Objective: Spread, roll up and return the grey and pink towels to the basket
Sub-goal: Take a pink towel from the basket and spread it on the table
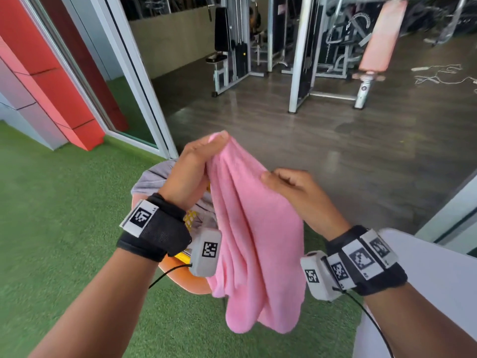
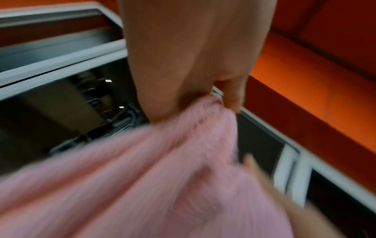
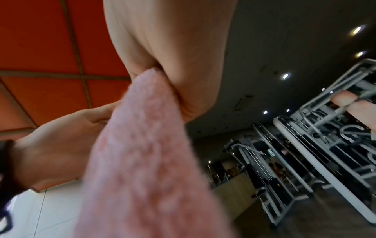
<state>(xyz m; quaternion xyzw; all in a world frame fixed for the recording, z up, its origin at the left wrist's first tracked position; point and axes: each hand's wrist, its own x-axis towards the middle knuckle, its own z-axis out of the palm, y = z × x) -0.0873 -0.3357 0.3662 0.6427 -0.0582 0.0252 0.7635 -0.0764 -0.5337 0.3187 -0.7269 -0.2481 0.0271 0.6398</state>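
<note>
A pink towel [image 1: 253, 236] hangs bunched in the air between both hands, above the green turf. My left hand [image 1: 198, 161] pinches its top corner, higher up. My right hand [image 1: 286, 184] grips the towel's upper edge to the right, lower down. In the left wrist view the left hand [image 2: 195, 90] pinches the pink towel [image 2: 162, 185]; in the right wrist view the right hand [image 3: 175, 80] clamps the pink towel [image 3: 146, 161]. The grey towel [image 1: 154, 177] lies in an orange basket [image 1: 191, 280] on the turf, mostly hidden behind my left forearm and the pink towel.
Green turf [image 1: 64, 215] covers the near ground. A glass door frame [image 1: 144, 94] and a red wall [image 1: 51, 86] stand at left. Gym machines [image 1: 296, 47] stand on the dark floor beyond. A white surface [image 1: 426, 267] sits at lower right.
</note>
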